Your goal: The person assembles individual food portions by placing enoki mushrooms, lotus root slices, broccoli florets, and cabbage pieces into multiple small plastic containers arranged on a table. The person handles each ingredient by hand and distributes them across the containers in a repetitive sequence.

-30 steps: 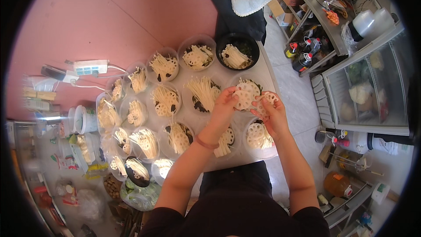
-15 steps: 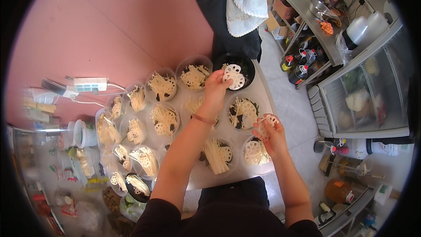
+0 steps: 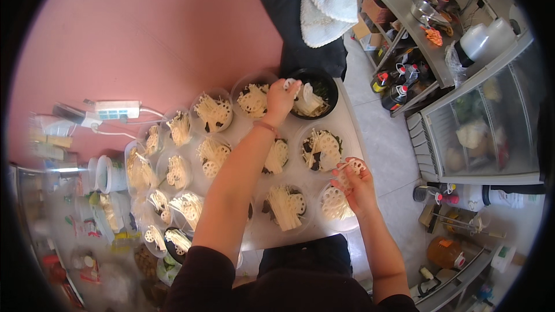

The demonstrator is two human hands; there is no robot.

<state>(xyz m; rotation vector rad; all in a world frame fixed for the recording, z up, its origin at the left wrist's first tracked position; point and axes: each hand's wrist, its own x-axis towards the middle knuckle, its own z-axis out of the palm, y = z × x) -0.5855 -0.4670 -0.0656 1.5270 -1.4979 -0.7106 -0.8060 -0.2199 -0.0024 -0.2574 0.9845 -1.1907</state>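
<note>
At the far end of the table my left hand (image 3: pixel 281 101) reaches over the left rim of a black bowl (image 3: pixel 335 91). Its fingers pinch a pale lotus root slice (image 3: pixel 289 85). Inside that bowl lie white enoki mushrooms (image 3: pixel 310 104) and dark greens, partly hidden by the hand. My right hand (image 3: pixel 361 187) is raised at the table's right edge, closed around several lotus root slices (image 3: pixel 348 174). Just left of it stands a clear bowl with lotus slices (image 3: pixel 329 149), enoki and dark pieces. Below it, another clear bowl holds lotus slices (image 3: pixel 335 201) and enoki.
Several more filled clear bowls crowd the pale table (image 3: pixel 351 117). A power strip (image 3: pixel 118 109) and cables lie by the pink wall. A light towel (image 3: pixel 328 6) hangs beyond the black bowl. On the right stand a metal table (image 3: pixel 399 3) with bottles below and a glass-door fridge (image 3: pixel 480 121).
My left hand has shifted a little left from above the black bowl, and the enoki in it now shows. The right hand has barely moved and keeps its lotus slices.
</note>
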